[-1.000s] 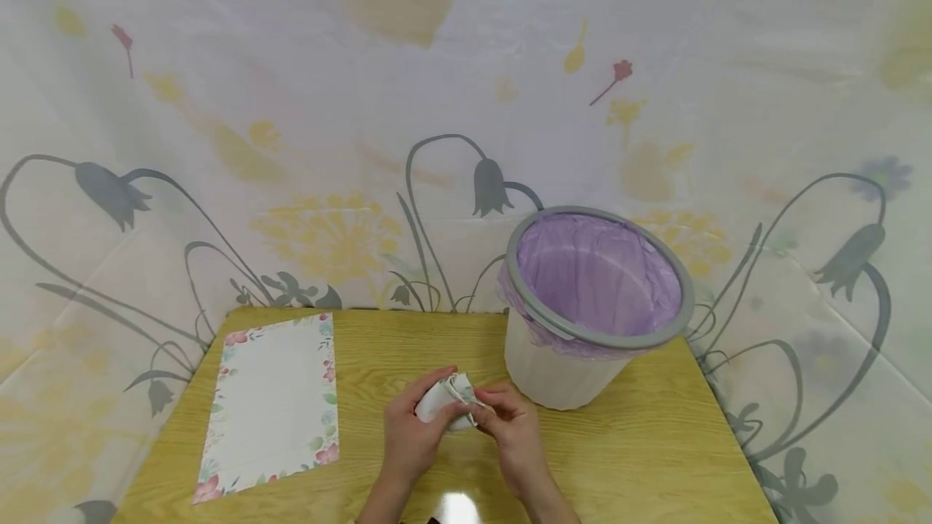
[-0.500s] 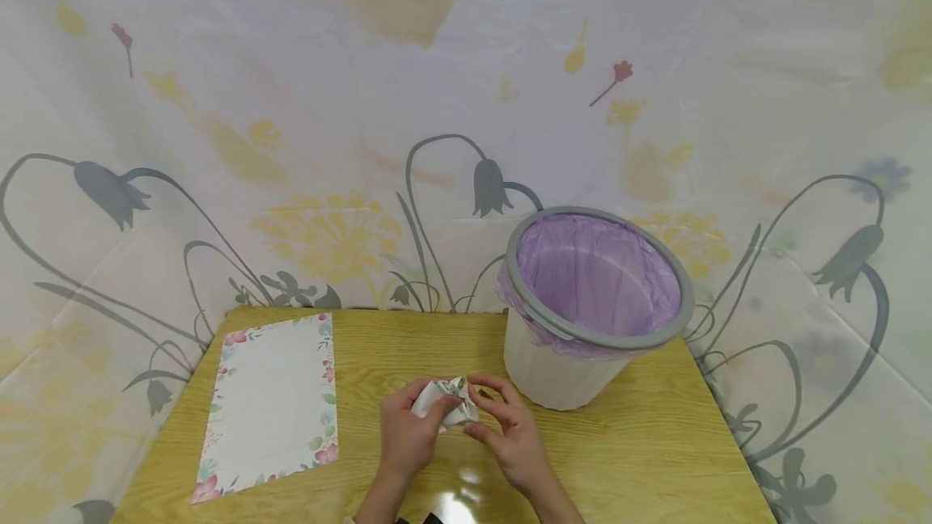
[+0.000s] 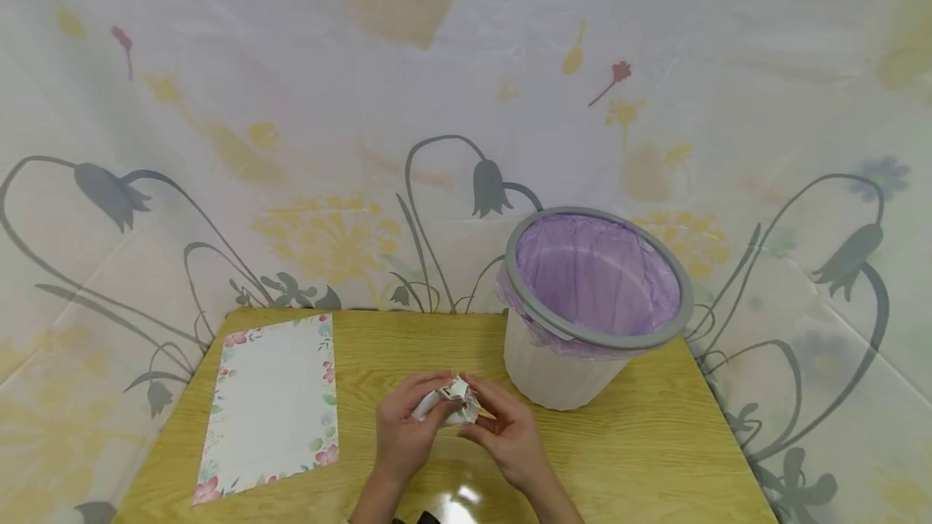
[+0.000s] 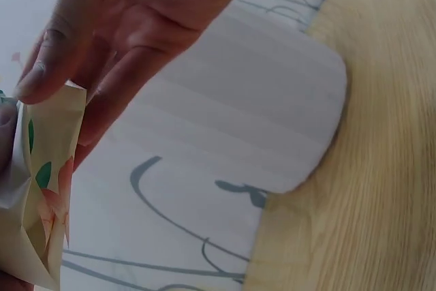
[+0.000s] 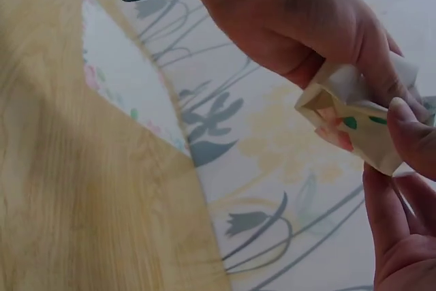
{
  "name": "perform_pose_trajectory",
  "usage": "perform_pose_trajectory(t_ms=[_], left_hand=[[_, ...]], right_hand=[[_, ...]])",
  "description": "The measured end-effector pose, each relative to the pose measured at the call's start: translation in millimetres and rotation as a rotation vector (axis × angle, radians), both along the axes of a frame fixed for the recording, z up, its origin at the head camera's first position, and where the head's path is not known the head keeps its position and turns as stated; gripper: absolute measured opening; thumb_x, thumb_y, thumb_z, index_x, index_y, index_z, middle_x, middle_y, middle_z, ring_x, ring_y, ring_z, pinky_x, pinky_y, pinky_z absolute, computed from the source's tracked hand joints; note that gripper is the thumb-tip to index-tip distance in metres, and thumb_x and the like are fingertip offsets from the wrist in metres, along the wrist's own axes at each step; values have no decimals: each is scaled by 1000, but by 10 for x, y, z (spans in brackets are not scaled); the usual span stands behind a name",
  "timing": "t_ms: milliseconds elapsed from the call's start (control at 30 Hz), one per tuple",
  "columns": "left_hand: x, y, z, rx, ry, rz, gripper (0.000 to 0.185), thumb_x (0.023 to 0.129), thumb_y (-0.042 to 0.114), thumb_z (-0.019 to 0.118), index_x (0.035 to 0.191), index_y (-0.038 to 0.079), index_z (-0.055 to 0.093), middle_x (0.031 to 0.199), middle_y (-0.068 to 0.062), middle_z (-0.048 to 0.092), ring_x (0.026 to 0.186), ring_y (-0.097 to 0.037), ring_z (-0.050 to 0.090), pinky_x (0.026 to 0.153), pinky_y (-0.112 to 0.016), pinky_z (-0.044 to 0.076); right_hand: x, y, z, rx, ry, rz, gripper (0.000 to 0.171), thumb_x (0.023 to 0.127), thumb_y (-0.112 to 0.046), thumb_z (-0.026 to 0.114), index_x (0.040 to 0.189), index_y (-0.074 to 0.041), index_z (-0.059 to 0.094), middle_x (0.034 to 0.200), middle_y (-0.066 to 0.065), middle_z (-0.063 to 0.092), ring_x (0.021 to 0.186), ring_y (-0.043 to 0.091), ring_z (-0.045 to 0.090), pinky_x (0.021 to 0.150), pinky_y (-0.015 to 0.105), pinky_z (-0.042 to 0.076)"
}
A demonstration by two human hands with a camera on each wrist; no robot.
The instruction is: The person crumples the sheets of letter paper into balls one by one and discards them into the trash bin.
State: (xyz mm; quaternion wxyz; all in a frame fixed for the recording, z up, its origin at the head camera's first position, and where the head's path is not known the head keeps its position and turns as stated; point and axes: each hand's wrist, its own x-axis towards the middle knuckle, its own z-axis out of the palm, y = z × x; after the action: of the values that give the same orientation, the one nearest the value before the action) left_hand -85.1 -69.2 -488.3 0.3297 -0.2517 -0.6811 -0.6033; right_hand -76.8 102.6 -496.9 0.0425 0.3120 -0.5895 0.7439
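Both hands hold a crumpled wad of floral-bordered paper (image 3: 450, 405) just above the wooden table (image 3: 641, 459), near its front middle. My left hand (image 3: 409, 429) curls its fingers round the wad from the left; in the left wrist view the paper (image 4: 37, 189) sits between thumb and fingers. My right hand (image 3: 502, 427) pinches the wad from the right; in the right wrist view the paper (image 5: 354, 124) shows folded and creased between both hands. A flat sheet with a flower border (image 3: 273, 403) lies on the table to the left.
A white waste bin with a grey rim (image 3: 593, 338) and purple liner stands on the table's back right, close to my right hand. A flower-printed cloth (image 3: 364, 144) hangs behind and around the table.
The hands have kept squeezing the paper in place; the wad looks smaller and tighter, and the fingers have closed further round it.
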Motion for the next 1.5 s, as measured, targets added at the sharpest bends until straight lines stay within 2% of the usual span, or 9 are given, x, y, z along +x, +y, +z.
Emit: perform_pose_trajectory(t_ms=[167, 367, 667, 767, 1000, 1100, 1267, 1367, 1500], left_hand=[[-88, -5, -100, -74, 175, 55, 35, 66, -5, 86, 99, 2, 76, 101, -18, 71, 95, -33, 68, 89, -25, 53], [-138, -5, -90, -210, 352, 91, 16, 87, 13, 76, 98, 1, 77, 99, -14, 74, 91, -33, 66, 86, -32, 55], [-134, 12, -3, -245, 394, 25, 20, 88, 16, 74, 100, 0, 76, 103, -16, 72, 93, -34, 66, 87, -34, 54], [-107, 25, 42, -241, 366, -16, 19, 88, 15, 75, 99, 0, 74, 103, -17, 70, 94, -35, 64, 89, -33, 53], [-47, 18, 34, -276, 231, -113, 32, 79, 1, 75, 110, 1, 67, 115, -15, 63, 107, -32, 55, 95, -35, 45], [-31, 8, 15, -276, 154, -166, 41, 80, -3, 60, 120, 4, 65, 122, -14, 61, 112, -29, 51, 95, -37, 42], [11, -21, -2, -184, -35, -251, 47, 89, -13, 41, 130, 3, 58, 132, -15, 55, 123, -29, 48, 103, -31, 39], [23, -30, -10, -147, -103, -204, 43, 89, -12, 52, 129, 3, 56, 134, -14, 54, 126, -28, 48, 107, -26, 37], [24, -40, -25, -130, -145, -60, 46, 80, -10, 72, 122, 2, 59, 127, -18, 58, 120, -27, 53, 98, -30, 43]], right_hand=[[21, 5, 8, -50, -93, 37, 42, 97, 9, 55, 136, 19, 44, 138, 10, 58, 124, 21, 57, 93, 33, 53], [50, 5, 83, -42, -412, 15, 48, 108, -13, 44, 142, 20, 35, 137, 25, 54, 115, 18, 62, 91, 34, 54], [16, 90, 70, -131, -457, 194, 52, 105, -6, 48, 141, 23, 23, 130, 4, 62, 115, 15, 62, 96, 31, 51], [9, 87, 53, -153, -466, 188, 49, 101, -1, 54, 141, 20, 34, 122, 2, 67, 111, 14, 64, 93, 29, 53], [23, 26, 89, -174, -499, 97, 31, 94, 7, 60, 115, -15, 69, 105, 1, 74, 95, 12, 69, 81, 26, 57], [33, 9, 120, -158, -519, 44, 30, 93, 6, 61, 111, -16, 70, 101, 1, 74, 91, 11, 70, 78, 26, 58], [40, 7, 129, -122, -537, -35, 26, 90, 8, 62, 115, -1, 67, 97, 1, 75, 88, 11, 70, 75, 24, 57], [38, 29, 107, -134, -504, -57, 29, 89, 11, 61, 114, -1, 67, 97, 0, 74, 88, 10, 69, 75, 24, 57], [33, 69, 84, -162, -437, -61, 39, 87, 15, 59, 110, -15, 72, 100, -1, 74, 90, 9, 68, 77, 23, 57]])
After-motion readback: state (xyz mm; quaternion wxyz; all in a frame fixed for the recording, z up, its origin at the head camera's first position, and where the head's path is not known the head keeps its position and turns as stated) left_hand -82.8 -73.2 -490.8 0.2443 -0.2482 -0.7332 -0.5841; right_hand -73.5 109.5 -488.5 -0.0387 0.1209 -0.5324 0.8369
